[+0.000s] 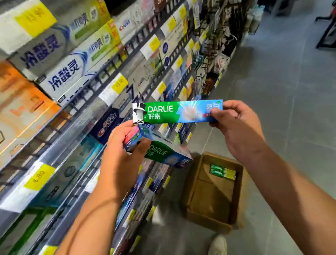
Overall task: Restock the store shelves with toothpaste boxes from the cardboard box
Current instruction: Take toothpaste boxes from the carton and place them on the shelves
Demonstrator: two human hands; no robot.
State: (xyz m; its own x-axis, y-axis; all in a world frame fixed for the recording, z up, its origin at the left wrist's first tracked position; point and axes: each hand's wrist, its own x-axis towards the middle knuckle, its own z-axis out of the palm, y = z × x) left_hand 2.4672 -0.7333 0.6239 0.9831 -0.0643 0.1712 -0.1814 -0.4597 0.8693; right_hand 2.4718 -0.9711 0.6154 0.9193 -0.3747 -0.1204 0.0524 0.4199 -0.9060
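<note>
toothpaste box (173, 112) held level before the shelves (90, 103)
its end is pinched by the right hand (237, 128), spare boxes (165, 154) gripped by the left hand (120, 155); it is best slid in flat, label outward.

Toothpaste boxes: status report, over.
Right hand pinches one Darlie box by its end. Left hand grips more boxes. Carton on floor, few packs inside.
</note>
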